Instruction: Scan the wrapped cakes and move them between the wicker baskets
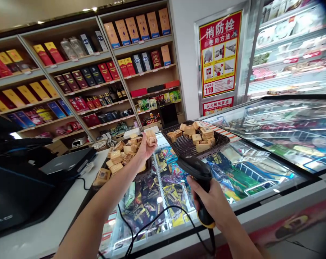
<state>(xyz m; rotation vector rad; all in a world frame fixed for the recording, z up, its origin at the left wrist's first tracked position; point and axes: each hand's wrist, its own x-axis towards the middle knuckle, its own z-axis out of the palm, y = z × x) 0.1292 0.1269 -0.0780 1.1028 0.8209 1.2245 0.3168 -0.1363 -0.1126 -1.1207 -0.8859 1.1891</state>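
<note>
My left hand [144, 150] grips a small tan packaged snack [151, 138], raised over the right edge of a basket heaped with similar tan packages [116, 156]. My right hand [212, 201] is wrapped around the handle of a black and yellow barcode scanner [197, 172]. Its head tilts up and left, and a black cable [176, 207] trails from the handle across the glass. Beyond the scanner, a dark woven basket [176, 144] holds several more tan packages [203, 138].
Both baskets stand on a glass-topped freezer [260, 212] full of colourful ice-cream packs. A black register machine [22, 187] occupies the white counter [52, 230] at left. Shelves of boxed bottles [93, 75] line the back wall beside a red poster [219, 54].
</note>
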